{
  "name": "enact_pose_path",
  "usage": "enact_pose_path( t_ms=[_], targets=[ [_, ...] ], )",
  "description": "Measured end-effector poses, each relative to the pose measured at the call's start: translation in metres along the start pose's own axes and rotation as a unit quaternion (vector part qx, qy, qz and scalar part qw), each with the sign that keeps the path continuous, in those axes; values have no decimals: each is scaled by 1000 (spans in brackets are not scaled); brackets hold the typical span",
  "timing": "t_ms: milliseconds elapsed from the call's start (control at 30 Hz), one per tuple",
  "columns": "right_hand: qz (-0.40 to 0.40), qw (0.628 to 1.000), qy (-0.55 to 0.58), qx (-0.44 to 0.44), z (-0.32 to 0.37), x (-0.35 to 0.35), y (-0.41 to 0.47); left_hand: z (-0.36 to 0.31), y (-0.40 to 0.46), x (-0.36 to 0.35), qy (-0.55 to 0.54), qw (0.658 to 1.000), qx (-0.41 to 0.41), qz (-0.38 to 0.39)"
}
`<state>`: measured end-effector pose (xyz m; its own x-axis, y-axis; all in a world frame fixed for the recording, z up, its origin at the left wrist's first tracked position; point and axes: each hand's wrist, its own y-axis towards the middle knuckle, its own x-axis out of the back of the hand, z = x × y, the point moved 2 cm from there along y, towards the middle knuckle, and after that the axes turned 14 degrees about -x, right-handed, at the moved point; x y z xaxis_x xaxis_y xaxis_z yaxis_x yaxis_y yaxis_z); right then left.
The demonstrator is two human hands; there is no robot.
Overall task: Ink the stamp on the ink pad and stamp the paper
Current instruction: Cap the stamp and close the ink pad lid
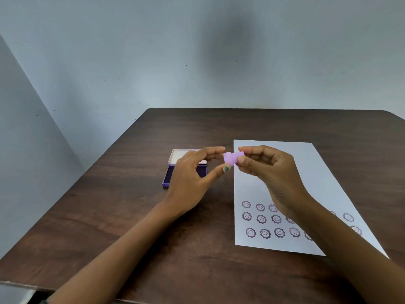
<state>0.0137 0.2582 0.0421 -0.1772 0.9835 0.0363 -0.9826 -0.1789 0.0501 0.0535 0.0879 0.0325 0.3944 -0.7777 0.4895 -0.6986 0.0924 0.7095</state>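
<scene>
A small lilac plastic stamp [232, 157] is held sideways in the air between both hands, above the table. My right hand [270, 172] pinches its right end between thumb and fingers. My left hand [192, 172] touches its left end with fingertips and thumb. The purple ink pad [167, 178] lies open on the table behind my left hand, its lid [176, 155] raised at the back; most of the pad is hidden by the hand. A white paper [282, 163] lies to the right, with rows of purple smiley flower prints [260, 219] on its near half.
The dark wooden table [131, 216] stands in a corner of pale blue walls. Its front edge runs along the bottom left. My right forearm crosses the paper's near right part and hides some prints.
</scene>
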Motion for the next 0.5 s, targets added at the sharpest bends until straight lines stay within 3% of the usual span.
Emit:
enact_pose_path(
  t_ms=[100, 200, 500],
  targets=[
    [-66, 995, -68, 36, -1, 5, 1, 9, 2, 9, 65, 997, -17, 34],
    [-106, 986, -115, 63, -3, 8, 3, 28, 4, 24, 114, 991, 19, 63],
    [-76, 962, -236, 112, 2, -15, 22, 72, -1, 50, 142, 963, 149, 173]
  ],
)
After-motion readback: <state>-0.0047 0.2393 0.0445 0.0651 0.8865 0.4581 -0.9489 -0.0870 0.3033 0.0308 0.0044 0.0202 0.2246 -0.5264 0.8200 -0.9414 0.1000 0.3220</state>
